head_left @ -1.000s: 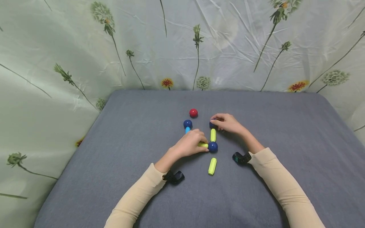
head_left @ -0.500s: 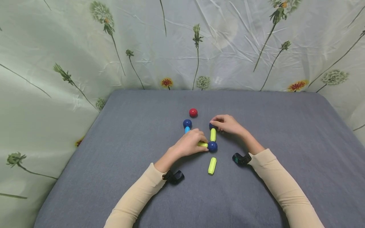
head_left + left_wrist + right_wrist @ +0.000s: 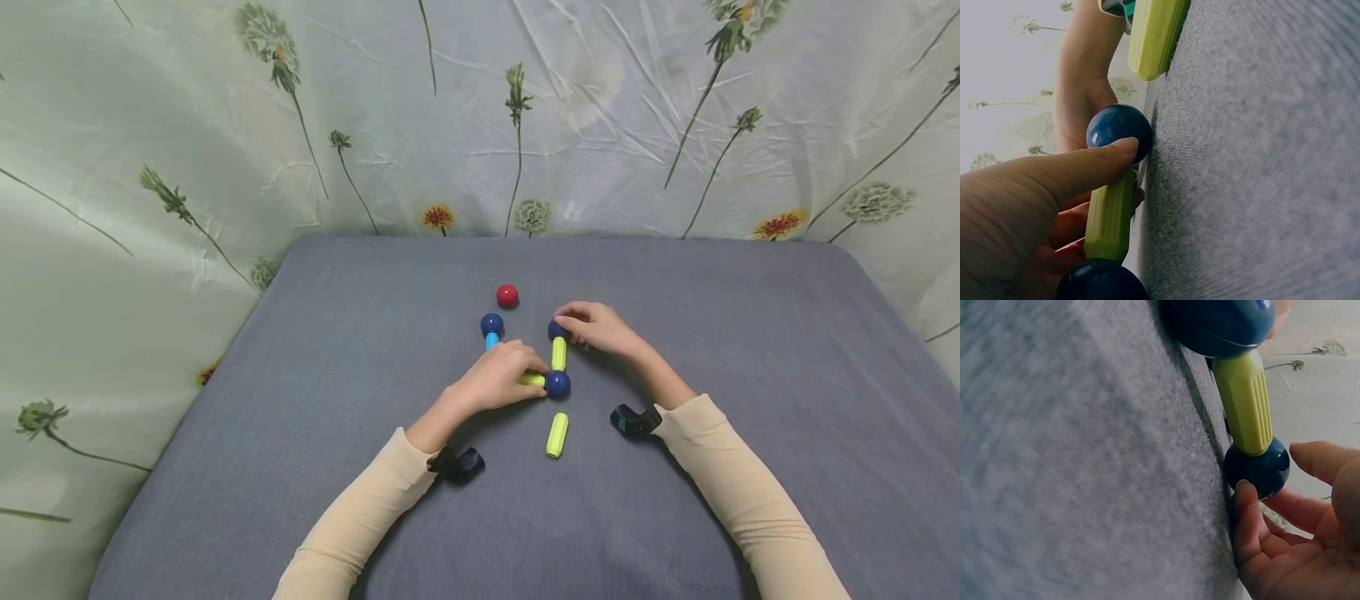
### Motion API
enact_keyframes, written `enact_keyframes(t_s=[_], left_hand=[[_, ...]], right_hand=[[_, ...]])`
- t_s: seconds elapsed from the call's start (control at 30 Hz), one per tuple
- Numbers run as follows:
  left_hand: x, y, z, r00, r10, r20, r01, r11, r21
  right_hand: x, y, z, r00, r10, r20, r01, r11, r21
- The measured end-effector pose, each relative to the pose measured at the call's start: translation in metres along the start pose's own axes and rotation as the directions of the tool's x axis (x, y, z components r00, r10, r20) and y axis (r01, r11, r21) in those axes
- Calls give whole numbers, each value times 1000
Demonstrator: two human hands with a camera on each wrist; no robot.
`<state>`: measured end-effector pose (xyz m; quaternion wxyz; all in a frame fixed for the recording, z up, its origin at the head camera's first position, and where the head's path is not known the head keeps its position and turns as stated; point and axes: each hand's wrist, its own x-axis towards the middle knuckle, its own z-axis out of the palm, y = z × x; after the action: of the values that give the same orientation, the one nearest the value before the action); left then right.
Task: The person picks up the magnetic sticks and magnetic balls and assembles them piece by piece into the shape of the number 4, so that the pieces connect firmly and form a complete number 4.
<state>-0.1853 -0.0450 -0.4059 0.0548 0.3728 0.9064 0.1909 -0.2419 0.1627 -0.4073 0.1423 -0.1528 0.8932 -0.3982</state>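
My left hand [image 3: 501,377] grips a yellow-green rod [image 3: 1109,219] with its thumb against the blue ball [image 3: 1119,128] at the rod's right end. Another blue ball [image 3: 1102,284] sits at the rod's other end, hidden by the hand in the head view. From the right-end ball, a second yellow-green rod [image 3: 559,354] runs away to a far blue ball [image 3: 1257,467]. Around that far ball my right hand [image 3: 596,325] curls its fingers, one fingertip touching it and the thumb at its edge. A light-blue rod [image 3: 492,341] with a blue ball [image 3: 492,324] reaches out beyond the left hand.
A loose yellow-green rod [image 3: 557,435] lies nearer the person, in front of the joined pieces. Behind them a red ball [image 3: 507,296] rests on the grey cloth-covered table [image 3: 360,333]. A flowered curtain [image 3: 420,150] hangs along the back and left.
Both hands stay almost in place. The far blue ball shows slightly more beside the right fingers, and the joined pieces sit a touch further left in the view.
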Motion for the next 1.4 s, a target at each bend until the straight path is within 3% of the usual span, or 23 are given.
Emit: enact_keyframes(t_s=[0.17, 0.33, 0.5, 0.6, 0.73, 1.0, 1.4], left_hand=[[-1, 0, 2, 1000, 6, -5, -6, 1000, 2], [-1, 0, 2, 1000, 15, -19, -16, 1000, -1], [-2, -1, 0, 999, 20, -35, -20, 1000, 0], [-2, -2, -1, 999, 19, -39, -19, 1000, -2], [-2, -2, -1, 999, 15, -37, -15, 1000, -1], [-1, -3, 1, 999, 10, -34, -10, 1000, -9], [-1, 0, 1, 1000, 10, -28, -10, 1000, -8]], right_hand=[[-8, 2, 0, 997, 16, -75, -14, 1000, 21], [-34, -1, -3, 987, 1, -160, -4, 1000, -14], [-62, -7, -2, 999, -45, -24, 42, 993, -108], [-77, -12, 5, 996, -49, 73, 57, 991, -120], [-93, -18, 22, 991, -40, 126, 54, 993, -105], [-104, -29, 48, 997, -58, 56, 67, 985, -158], [-106, -41, 60, 1000, -16, -16, 11, 956, -292]])
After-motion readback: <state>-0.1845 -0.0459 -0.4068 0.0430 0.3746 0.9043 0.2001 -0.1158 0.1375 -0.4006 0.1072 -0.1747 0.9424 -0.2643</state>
